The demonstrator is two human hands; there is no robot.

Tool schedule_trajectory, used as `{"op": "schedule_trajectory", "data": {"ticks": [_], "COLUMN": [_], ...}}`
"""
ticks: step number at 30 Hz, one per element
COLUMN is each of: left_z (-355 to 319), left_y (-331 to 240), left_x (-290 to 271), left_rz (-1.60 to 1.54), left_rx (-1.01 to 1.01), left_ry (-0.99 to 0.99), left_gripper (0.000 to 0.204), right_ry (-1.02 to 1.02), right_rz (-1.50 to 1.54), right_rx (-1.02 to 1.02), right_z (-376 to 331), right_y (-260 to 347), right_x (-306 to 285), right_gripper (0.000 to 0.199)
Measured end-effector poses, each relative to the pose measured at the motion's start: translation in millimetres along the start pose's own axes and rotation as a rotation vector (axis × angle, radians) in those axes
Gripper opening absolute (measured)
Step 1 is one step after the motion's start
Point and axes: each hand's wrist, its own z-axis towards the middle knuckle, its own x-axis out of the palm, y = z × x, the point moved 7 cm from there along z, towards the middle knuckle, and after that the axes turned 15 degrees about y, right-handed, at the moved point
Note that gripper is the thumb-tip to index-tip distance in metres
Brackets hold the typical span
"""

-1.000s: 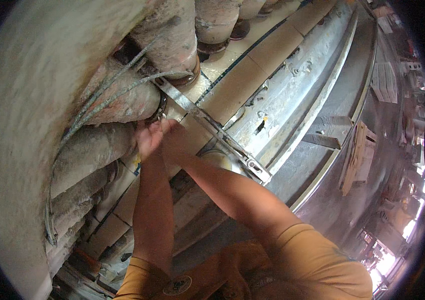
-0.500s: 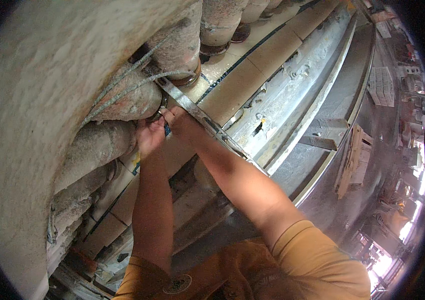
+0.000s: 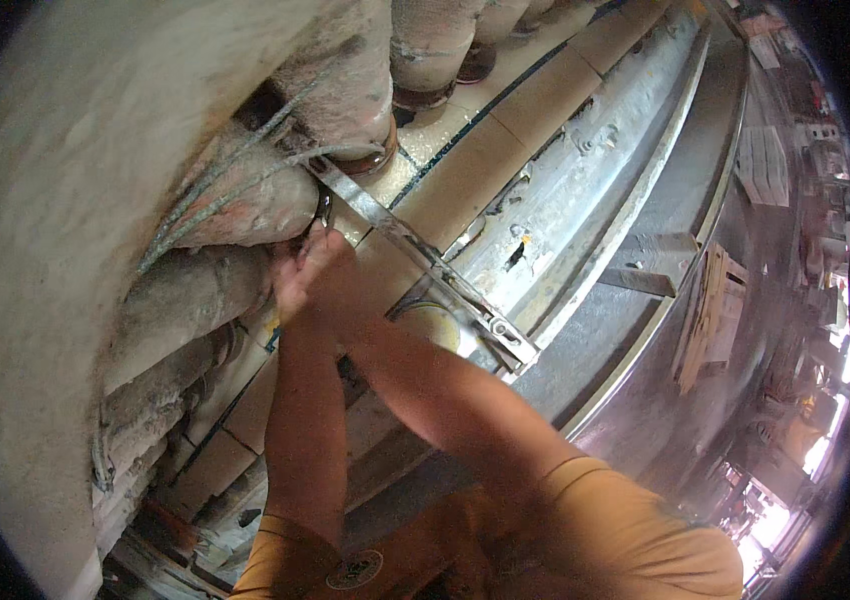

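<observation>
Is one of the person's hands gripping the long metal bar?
No, the left hand and right hand are close together, left of the metal bar, with a visible gap before it.

A: What's moved since half a second ago?
B: The right hand (image 3: 329, 264) dropped lower, nearer the left hand (image 3: 288, 287).
A: The metal bar (image 3: 375, 211)?
B: Its lower end, then behind the right forearm (image 3: 435, 392), shows now.

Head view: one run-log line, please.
left hand: beside right hand, grip unclear | right hand: near end of dusty grey cylinder, grip unclear | nearby: flat silver metal bar
</observation>
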Motion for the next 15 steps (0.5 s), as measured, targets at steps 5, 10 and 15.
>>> {"op": "schedule_trajectory", "data": {"ticks": [5, 10, 15], "left_z": [5.4, -0.2, 6.0], "left_y": [14.9, 18.9, 26.8], "left_x": [9.0, 21.7, 17.1], "left_rz": [-0.088, -0.069, 0.012], "left_rx": [-0.382, -0.522, -0.479], "left_ry": [0.183, 0.312, 0.354], "left_gripper": [0.045, 0.051, 0.058], "right_ry": [0.131, 0.258, 0.357], "right_rz": [0.509, -0.232, -0.021], "right_rx": [0.36, -0.122, -0.222], "right_z": [-4.7, -12.1, 6.0], "right_y": [7.1, 54.9, -21.2], "right_x": [3.8, -26.0, -12.2], "right_gripper": [0.021, 0.027, 0.032]}}
